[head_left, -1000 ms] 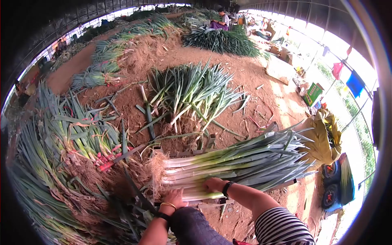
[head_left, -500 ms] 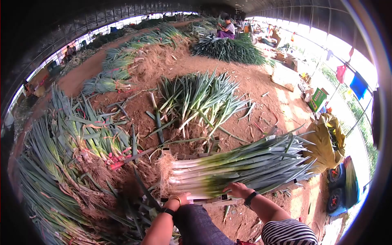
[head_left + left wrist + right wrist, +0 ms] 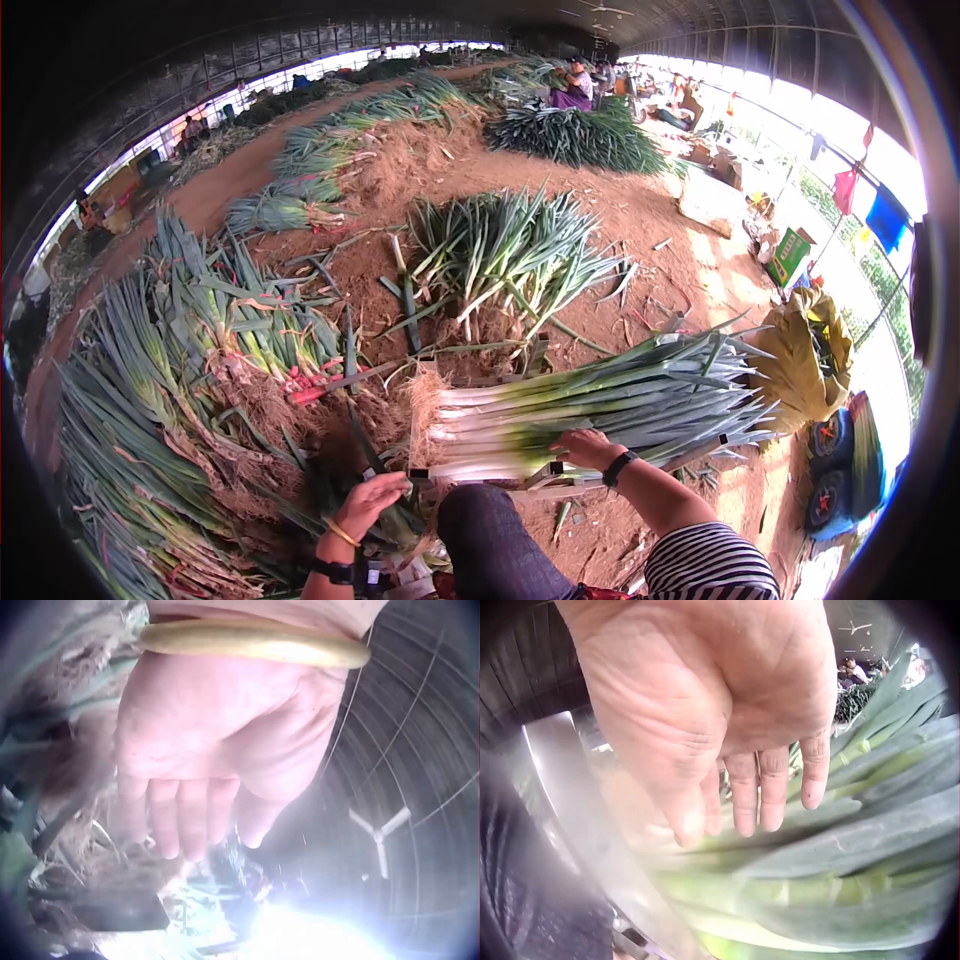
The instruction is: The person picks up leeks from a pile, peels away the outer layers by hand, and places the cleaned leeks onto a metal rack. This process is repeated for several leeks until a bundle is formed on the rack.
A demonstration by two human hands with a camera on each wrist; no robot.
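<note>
A thick row of long green onions (image 3: 600, 400) lies across a low metal rack (image 3: 540, 491), white stems and roots (image 3: 428, 400) to the left, leaves to the right. My right hand (image 3: 588, 449) is over the near edge of the row. In the right wrist view its fingers hang loosely straight, close over the green onions (image 3: 840, 847), pinching nothing. Left of the rack's near corner is my left hand (image 3: 372, 500), wearing a yellow bangle (image 3: 255, 641). The left wrist view shows its palm bare, fingers extended and holding nothing.
A red-handled knife (image 3: 312, 396) lies by heaped green onions (image 3: 170, 370) at left. Another bunch (image 3: 510, 250) lies on the soil beyond the rack. A yellow sack (image 3: 800, 365) stands right of the leaf ends. Far back, a person (image 3: 575, 88) sits behind another pile.
My left hand has left the root end of the row and moved left, away from the rack. My right hand has lifted off the stems and shifted slightly right. The head view has tilted up.
</note>
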